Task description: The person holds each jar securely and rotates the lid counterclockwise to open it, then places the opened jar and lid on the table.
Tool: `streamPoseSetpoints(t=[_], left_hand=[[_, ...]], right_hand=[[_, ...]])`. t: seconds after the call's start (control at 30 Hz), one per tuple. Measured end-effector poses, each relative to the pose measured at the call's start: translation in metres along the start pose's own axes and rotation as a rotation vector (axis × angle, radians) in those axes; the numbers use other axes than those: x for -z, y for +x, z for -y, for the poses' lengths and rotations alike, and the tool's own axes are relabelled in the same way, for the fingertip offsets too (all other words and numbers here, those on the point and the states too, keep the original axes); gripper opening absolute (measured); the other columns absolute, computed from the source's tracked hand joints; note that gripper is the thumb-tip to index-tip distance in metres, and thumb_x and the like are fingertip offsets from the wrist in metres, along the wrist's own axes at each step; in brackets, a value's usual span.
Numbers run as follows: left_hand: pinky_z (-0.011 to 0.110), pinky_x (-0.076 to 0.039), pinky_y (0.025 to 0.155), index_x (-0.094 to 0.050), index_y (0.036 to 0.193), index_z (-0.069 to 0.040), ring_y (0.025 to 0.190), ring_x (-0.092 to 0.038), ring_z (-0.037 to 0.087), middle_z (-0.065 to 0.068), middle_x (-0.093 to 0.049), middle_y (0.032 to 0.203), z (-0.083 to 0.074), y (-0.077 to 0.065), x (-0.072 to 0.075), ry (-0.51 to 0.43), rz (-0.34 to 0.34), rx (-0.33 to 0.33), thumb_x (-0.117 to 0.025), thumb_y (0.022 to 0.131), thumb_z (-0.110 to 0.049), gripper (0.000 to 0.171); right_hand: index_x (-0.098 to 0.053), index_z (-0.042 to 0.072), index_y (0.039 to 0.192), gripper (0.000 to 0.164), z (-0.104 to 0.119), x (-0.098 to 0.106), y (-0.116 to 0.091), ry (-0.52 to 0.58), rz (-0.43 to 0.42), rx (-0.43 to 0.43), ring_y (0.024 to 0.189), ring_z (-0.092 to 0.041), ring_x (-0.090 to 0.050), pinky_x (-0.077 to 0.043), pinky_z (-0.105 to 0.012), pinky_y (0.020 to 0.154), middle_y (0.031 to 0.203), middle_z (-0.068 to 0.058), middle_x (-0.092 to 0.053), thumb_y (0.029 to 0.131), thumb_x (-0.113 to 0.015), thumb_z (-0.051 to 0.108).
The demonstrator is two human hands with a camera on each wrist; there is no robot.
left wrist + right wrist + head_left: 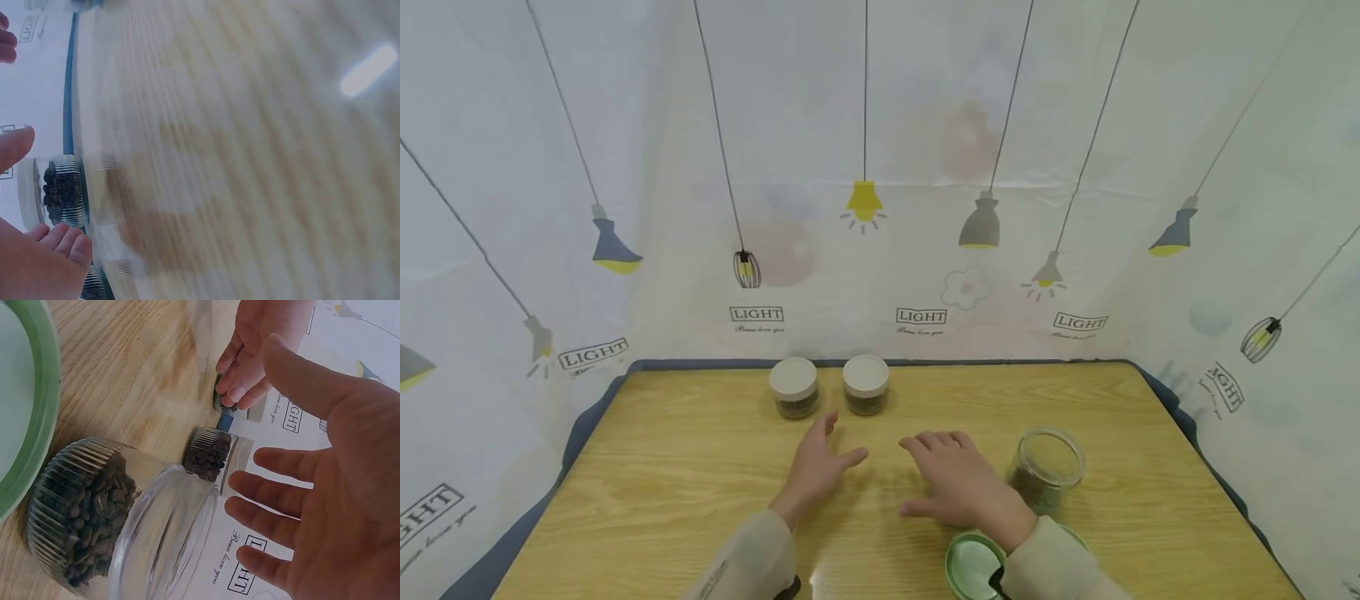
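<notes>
Thumbs (pixel 853 457) inward, left hand (pixel 816 467) apart, right hand (pixel 958 482) near glass jar (pixel 1036 487)

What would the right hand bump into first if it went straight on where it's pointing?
The right hand would probably meet the right-hand lidded jar first, though height and depth are unclear.

Honey-yellow wood grain streaks the tabletop (pixel 685 467). The white backdrop (pixel 925 108) is printed with yellow, grey and blue lamps (pixel 865 197) and black lettering (pixel 921 316), above dark blue edging (pixel 584 429). Two clear jars (pixel 797 407) (pixel 866 404) show whitish lids (pixel 793 377) (pixel 866 375); the clear open jar (pixel 140 515) holds dark brown pieces (pixel 94 525). A pale green disc (pixel 973 568) is rimmed brighter green. The sleeves (pixel 752 550) are cream.
</notes>
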State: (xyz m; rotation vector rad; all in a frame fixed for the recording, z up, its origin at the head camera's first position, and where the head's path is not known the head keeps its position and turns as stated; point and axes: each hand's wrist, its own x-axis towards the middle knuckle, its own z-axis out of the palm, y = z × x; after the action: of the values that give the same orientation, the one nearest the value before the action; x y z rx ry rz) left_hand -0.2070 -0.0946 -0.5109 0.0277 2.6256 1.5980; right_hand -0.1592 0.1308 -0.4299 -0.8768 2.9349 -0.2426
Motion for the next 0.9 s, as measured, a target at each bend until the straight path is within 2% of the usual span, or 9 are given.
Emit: streamPoseSetpoints(t=[0.2, 0.47, 0.63, 0.9], left_hand=[[0.054, -0.031, 0.115, -0.030, 0.149, -0.003, 0.142, -0.034, 0.039, 0.020, -0.036, 0.154, 0.000, 0.017, -0.007, 0.004, -0.007, 0.021, -0.076, 0.084, -0.026, 0.083], [0.052, -0.028, 0.117, -0.020, 0.153, -0.003, 0.145, -0.029, 0.039, 0.020, -0.028, 0.158, -0.009, 0.038, -0.015, -0.002, -0.066, 0.078, -0.081, 0.078, -0.024, 0.099], [0.052, -0.027, 0.118, -0.016, 0.154, -0.002, 0.145, -0.027, 0.040, 0.021, -0.024, 0.159, -0.015, 0.050, -0.019, -0.053, -0.106, 0.094, -0.084, 0.075, -0.019, 0.106], [0.051, -0.027, 0.118, -0.018, 0.152, 0.000, 0.144, -0.030, 0.039, 0.022, -0.029, 0.156, -0.015, 0.061, -0.028, -0.033, -0.159, 0.064, -0.086, 0.073, -0.020, 0.106]], right_hand=[[-0.048, 0.012, 0.139, 0.079, -0.001, -0.003, 0.002, -0.033, 0.010, -0.011, 0.124, -0.027, -0.053, -0.037, -0.050, 0.107, 0.134, -0.007, -0.057, 0.081, -0.068, 0.061], [-0.048, 0.012, 0.140, 0.079, -0.002, -0.004, 0.006, -0.053, 0.019, -0.027, 0.125, -0.027, -0.052, -0.036, -0.049, 0.109, 0.135, -0.007, -0.056, 0.081, -0.067, 0.062], [-0.048, 0.012, 0.140, 0.080, -0.001, 0.000, 0.005, -0.054, 0.025, -0.027, 0.125, -0.026, -0.052, -0.037, -0.049, 0.108, 0.135, -0.007, -0.056, 0.081, -0.067, 0.063], [-0.046, 0.014, 0.141, 0.081, 0.000, 0.001, 0.002, -0.067, 0.052, -0.021, 0.126, -0.025, -0.051, -0.036, -0.047, 0.109, 0.135, -0.005, -0.056, 0.082, -0.061, 0.067]])
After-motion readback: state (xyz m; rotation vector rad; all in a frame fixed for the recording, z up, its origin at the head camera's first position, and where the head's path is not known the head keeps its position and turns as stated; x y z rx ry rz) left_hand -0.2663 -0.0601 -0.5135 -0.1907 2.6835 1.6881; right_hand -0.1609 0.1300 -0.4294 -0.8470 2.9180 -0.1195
